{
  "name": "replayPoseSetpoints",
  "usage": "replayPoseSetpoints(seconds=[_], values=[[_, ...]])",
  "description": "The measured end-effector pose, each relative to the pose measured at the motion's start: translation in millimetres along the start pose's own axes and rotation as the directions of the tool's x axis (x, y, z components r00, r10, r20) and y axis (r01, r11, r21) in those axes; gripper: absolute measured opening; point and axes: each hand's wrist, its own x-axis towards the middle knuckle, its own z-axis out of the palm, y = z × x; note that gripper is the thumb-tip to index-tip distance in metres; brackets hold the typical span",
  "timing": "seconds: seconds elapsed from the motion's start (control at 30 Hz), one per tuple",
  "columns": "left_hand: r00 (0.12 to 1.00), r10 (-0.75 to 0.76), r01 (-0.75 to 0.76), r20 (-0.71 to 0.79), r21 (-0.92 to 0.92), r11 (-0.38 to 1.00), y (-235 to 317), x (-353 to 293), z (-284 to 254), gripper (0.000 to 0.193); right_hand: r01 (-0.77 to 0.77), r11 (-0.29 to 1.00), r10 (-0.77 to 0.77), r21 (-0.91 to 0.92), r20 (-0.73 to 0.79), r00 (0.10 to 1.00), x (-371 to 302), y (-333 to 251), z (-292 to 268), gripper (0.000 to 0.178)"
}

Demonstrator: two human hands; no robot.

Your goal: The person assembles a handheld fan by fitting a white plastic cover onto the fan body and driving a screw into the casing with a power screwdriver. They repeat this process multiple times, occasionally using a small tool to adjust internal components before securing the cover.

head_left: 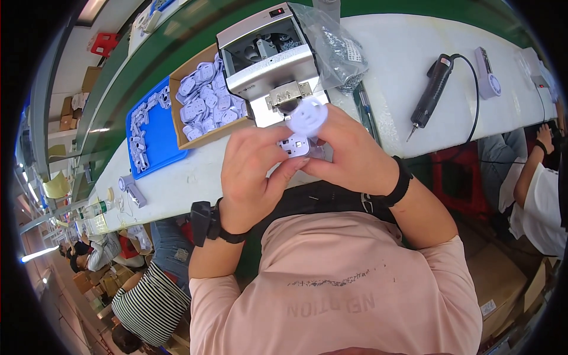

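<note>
In front of the metal screw feeder, my two hands meet over small white plastic parts. My left hand (251,168) has its fingers closed on a white plastic housing (297,145) with small slots. My right hand (358,148) is closed around a rounded white plastic cover (309,117), held just above the housing and slightly blurred. Its lower fingers also come close to the housing, and whether they touch it I cannot tell. The screw feeder (269,77) stands just beyond my fingertips, with loose screws in its open top.
Left of the feeder are a cardboard box (198,143) of white covers and a blue tray (158,158) holding white parts. A bag of screws (346,56) leans at its right. Further right lie a corded electric screwdriver (435,89) and a white device (488,80). Co-workers sit on both sides.
</note>
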Motion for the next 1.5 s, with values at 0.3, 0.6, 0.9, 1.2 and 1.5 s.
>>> replayPoseSetpoints(seconds=[0.3, 0.6, 0.9, 1.2, 1.5], values=[[0.997, -0.069, 0.067, -0.027, -0.084, 0.994, -3.3, -2.8, 8.3, 0.032, 0.088, 0.991, -0.079, 0.098, -0.096, 0.992, -6.5, 5.9, -9.7, 0.044], [0.991, -0.128, 0.122, -0.026, -0.171, 0.978, -13.7, -12.1, 9.3, 0.034, -0.413, 0.729, 0.124, -0.545, -0.489, 0.863, -46.9, 63.0, -138.3, 0.037], [0.996, -0.082, 0.079, -0.016, -0.159, 0.984, -4.0, -7.5, 11.3, 0.036, -0.268, 0.252, 0.477, -0.930, -0.122, 0.870, 10.8, 108.8, -187.4, 0.037], [0.989, -0.147, 0.141, -0.009, -0.206, 0.968, -4.4, -12.4, 9.2, 0.052, -0.448, 0.883, 0.467, 0.136, -0.176, 0.867, 5.5, 37.5, -141.3, 0.038], [0.957, -0.275, 0.231, -0.093, -0.328, 0.916, -0.9, -13.3, 20.1, 0.070, -0.090, 0.987, 0.109, 0.132, -0.141, 0.984, 8.7, -42.2, -26.9, 0.043]])
